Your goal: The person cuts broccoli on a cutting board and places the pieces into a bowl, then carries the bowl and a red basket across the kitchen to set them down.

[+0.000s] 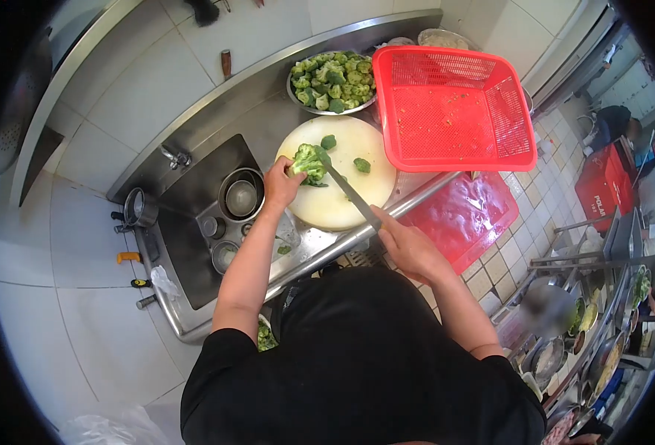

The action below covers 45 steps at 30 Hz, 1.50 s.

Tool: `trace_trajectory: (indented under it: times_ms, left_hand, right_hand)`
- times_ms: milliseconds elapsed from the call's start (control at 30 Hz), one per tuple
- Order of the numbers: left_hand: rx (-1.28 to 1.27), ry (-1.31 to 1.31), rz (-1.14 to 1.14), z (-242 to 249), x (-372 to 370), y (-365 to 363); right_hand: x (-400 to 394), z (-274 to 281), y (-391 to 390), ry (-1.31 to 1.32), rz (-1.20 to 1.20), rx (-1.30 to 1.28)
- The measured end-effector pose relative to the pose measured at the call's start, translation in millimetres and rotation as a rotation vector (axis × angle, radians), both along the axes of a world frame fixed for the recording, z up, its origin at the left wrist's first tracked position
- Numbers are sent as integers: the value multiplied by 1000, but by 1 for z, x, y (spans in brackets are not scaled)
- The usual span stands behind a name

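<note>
My left hand [280,183] is closed around a head of broccoli [309,165] over the left part of a round white cutting board [335,208]. In my right hand [409,246] is the handle of a long-bladed knife [351,194]. The blade slants up and left across the board, and its tip touches or overlaps the broccoli's right side. Small cut broccoli florets [362,165] lie on the board. Behind it stands a metal bowl [295,99] heaped with broccoli florets [335,80].
A red plastic basket [457,159] with a few scraps inside stands right of the board. Below it is a red, shiny surface [464,222]. On the left, a steel sink [186,256] holds pots and a bowl. Further right, a person [611,126] is in the background.
</note>
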State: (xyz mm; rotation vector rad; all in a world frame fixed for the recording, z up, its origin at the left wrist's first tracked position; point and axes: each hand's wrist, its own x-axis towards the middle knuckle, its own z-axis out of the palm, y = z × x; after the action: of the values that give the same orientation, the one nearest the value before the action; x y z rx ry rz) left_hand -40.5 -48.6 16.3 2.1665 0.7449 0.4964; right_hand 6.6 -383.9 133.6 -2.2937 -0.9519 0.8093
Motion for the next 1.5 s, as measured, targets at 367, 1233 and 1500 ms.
trace_trajectory:
  times_ms: [367, 1233, 1500]
  left_hand:
    - [51, 19, -63, -4, 8, 0]
    - [-80, -47, -221, -7, -2, 25]
    - [8, -40, -320, 11, -10, 2]
  right_hand:
    - [6, -58, 24, -118, 11, -17]
    - [-5, -59, -7, 53, -103, 116]
    - [-2, -47, -5, -110, 58, 70]
